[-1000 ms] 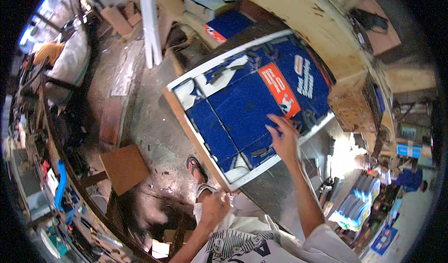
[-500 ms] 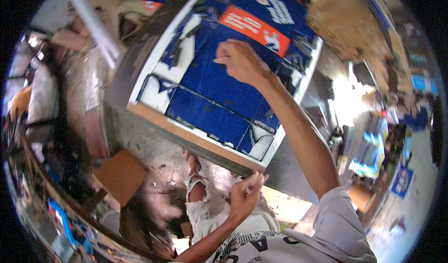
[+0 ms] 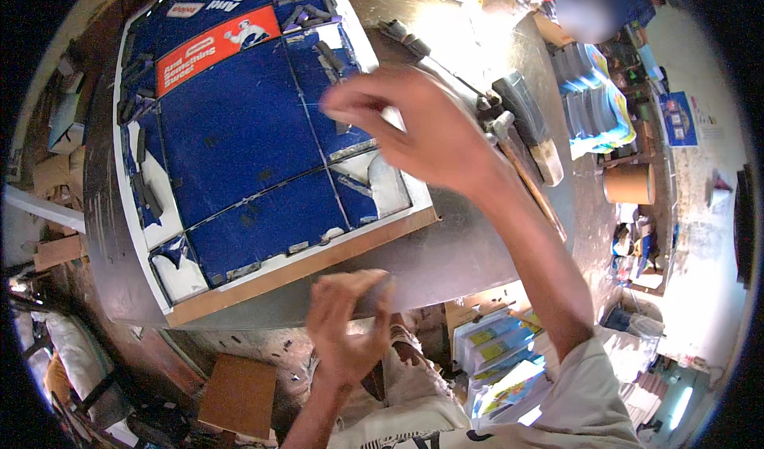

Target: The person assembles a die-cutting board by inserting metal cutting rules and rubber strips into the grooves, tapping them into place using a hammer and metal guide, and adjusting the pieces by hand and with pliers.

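A large flat panel (image 3: 231,138) lies on the table, its blue face framed by white strips with a brown front edge. Near its right edge hovers my right hand (image 3: 422,126), blurred, thumb and fingers drawn together; anything pinched there is too small to make out. My left hand (image 3: 346,329) is in front of the panel's front edge, fingers curled toward the thumb. A dark patch shows between them, but I cannot tell what it is. Dark strips (image 3: 306,13) lie in loose groups along the panel's sides. White areas (image 3: 388,186) show at its corners.
On the dark table (image 3: 430,250), right of the panel, lie a hammer (image 3: 529,182) and a dark block-like tool with a wooden end (image 3: 529,122). Stacked colourful packs (image 3: 497,349) stand below the table's front edge. Another person (image 3: 593,7) is at the upper right.
The view has turned, so the panel now appears farther left and tilted the other way. My right hand has gone from the panel's middle toward its right edge; my left hand appears higher.
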### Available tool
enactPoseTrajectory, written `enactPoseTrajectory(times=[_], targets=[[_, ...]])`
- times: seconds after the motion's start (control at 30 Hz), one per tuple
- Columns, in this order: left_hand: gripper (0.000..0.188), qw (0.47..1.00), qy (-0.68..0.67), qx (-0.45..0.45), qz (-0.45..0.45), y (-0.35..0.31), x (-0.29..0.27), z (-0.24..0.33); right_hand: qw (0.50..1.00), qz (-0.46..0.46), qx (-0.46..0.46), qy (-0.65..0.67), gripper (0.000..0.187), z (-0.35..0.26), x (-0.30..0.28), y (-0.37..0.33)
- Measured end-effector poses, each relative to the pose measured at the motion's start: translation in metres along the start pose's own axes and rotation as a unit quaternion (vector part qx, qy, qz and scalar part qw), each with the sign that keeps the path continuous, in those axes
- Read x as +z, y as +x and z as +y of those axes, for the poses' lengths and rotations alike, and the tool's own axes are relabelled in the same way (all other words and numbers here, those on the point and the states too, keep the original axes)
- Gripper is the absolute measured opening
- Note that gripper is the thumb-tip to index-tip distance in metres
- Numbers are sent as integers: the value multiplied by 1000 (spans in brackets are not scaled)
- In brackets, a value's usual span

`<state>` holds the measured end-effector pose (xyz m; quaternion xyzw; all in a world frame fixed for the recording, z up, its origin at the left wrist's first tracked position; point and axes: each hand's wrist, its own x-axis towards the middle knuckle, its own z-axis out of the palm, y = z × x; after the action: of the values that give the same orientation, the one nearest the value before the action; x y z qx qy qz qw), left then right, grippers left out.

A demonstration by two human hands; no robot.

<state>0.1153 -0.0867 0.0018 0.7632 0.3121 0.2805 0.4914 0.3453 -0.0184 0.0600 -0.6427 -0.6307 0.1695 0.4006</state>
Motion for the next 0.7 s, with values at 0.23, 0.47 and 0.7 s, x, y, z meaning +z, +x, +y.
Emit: enactPoseTrajectory(times=[0.23, 0.47, 0.7], targets=[[39, 977, 182, 107, 15, 50, -1, 1, 957, 145, 244, 68, 25, -15, 7, -144], [55, 967, 230, 49, -101, 70, 3, -7, 984, 155, 73, 52, 35, 33, 27, -153], [56, 972, 172, 104, -124, 84, 1, -13, 981, 174, -52, -67, 32, 37, 33, -147]])
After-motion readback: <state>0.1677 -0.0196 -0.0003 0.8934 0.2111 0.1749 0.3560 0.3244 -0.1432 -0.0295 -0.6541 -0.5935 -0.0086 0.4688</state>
